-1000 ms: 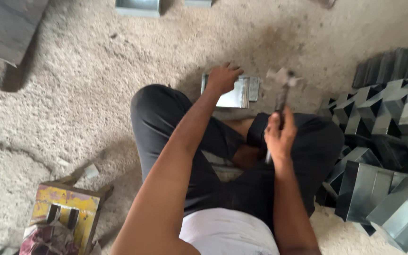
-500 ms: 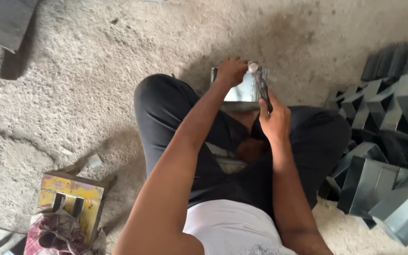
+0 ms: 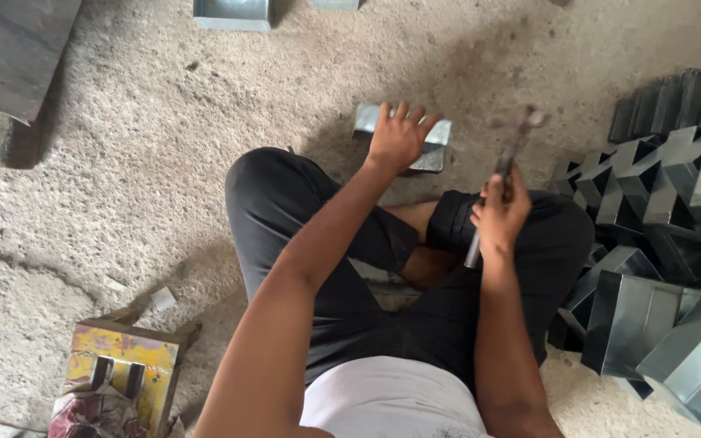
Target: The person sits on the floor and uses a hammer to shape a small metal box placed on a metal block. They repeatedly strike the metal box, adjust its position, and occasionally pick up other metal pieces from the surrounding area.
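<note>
My left hand (image 3: 397, 135) presses down with spread fingers on a small folded sheet-metal box (image 3: 440, 144) that lies on the concrete floor in front of my knees. In my right hand (image 3: 500, 212) I grip the handle of a hammer (image 3: 506, 166), raised to the right of the box, its head blurred by motion. I sit cross-legged in black shorts, with my left knee (image 3: 269, 191) up under my left arm.
A heap of grey folded metal boxes (image 3: 663, 268) lies close on the right. A yellow painted wooden stool (image 3: 119, 369) with a cloth stands at the lower left. Another metal box (image 3: 231, 14) sits at the top edge, a dark slab (image 3: 10, 49) at the top left.
A second ago the hammer was up, half a second ago it was down on the box, and now it is lifted again to the right. My left hand stays on the box.
</note>
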